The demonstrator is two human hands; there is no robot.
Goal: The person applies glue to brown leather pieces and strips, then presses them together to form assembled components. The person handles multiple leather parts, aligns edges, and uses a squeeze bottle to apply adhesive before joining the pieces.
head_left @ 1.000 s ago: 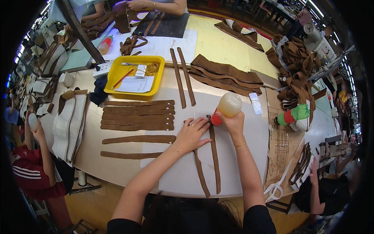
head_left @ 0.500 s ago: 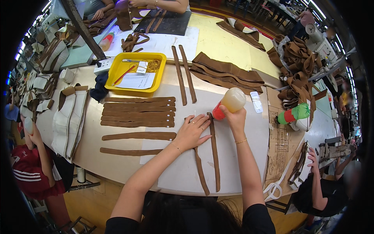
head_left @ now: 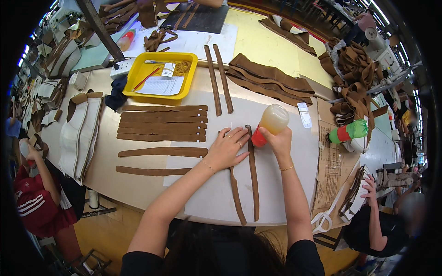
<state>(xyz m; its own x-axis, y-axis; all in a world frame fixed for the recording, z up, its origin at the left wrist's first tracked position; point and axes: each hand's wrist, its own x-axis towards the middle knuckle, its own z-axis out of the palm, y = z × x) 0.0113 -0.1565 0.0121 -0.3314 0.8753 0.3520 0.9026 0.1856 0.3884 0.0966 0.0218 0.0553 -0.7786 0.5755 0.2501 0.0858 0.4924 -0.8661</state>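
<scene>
My right hand (head_left: 280, 141) is wrapped round a clear squeeze bottle (head_left: 275, 117) of yellowish liquid, tipped so its red end points down and left. That red end is beside the upper part of a long brown strip (head_left: 254, 179) lying on white paper; whether it touches is unclear. My left hand (head_left: 229, 146) lies flat with fingers stretched out, its fingertips at the strip's upper end. Beneath this hand, a second brown strip (head_left: 237, 198) is partly covered, with its lower length showing.
Several brown strips (head_left: 161, 131) lie in rows at left. Behind them stands a yellow tray (head_left: 159, 95) with papers and a red pencil. Two strips (head_left: 217, 83) and brown panels (head_left: 271, 80) lie farther back. A green bottle (head_left: 352, 132) is at right; people work on both sides.
The bottle and my right hand have shifted slightly down along the strip relative to its upper end. My left hand stays about where it was; the whole view has shifted a little.
</scene>
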